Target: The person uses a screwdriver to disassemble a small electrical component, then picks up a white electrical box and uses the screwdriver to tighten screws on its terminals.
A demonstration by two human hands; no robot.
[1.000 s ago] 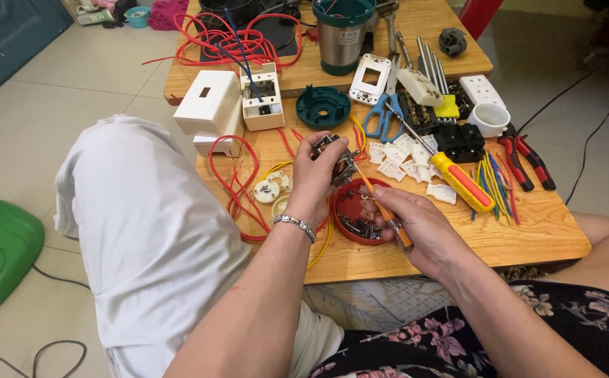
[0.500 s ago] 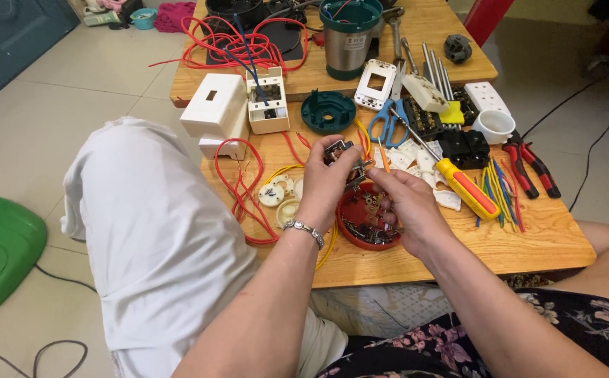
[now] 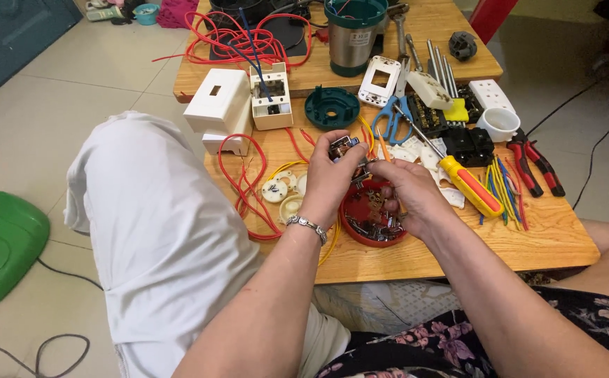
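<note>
Both hands meet over the middle of the wooden desk (image 3: 563, 241), just above a red dish (image 3: 360, 231) of small metal parts. The left hand (image 3: 329, 178) pinches a small metal-and-dark part (image 3: 341, 147) between thumb and fingertips, held clear of the desk at its upper edge. The right hand (image 3: 408, 190) has its fingers drawn together at a second small metal piece (image 3: 362, 171) that lies between the two hands; whether it grips that piece or only steadies it cannot be told, as the fingers cover it. The two pieces are close together but not visibly joined, so the fitting work appears to be in progress, not finished. Judging from the layout, much remains open: the white box (image 3: 271, 98) behind stands with its face off and blue wire (image 3: 248, 42) leading in, a white cover plate (image 3: 380, 80) lies loose, and three round white discs (image 3: 282, 192) lie by the red wire (image 3: 248, 189) to the left. The dish holds many parts, unsorted. The yellow-and-orange screwdriver (image 3: 469, 185) lies just right of the right hand, untouched, with cut coloured wires (image 3: 504, 189) beside it; blue scissors (image 3: 392, 115) and red pliers (image 3: 535, 161) lie idle farther off. A green round base (image 3: 331, 107) sits behind the hands.
</note>
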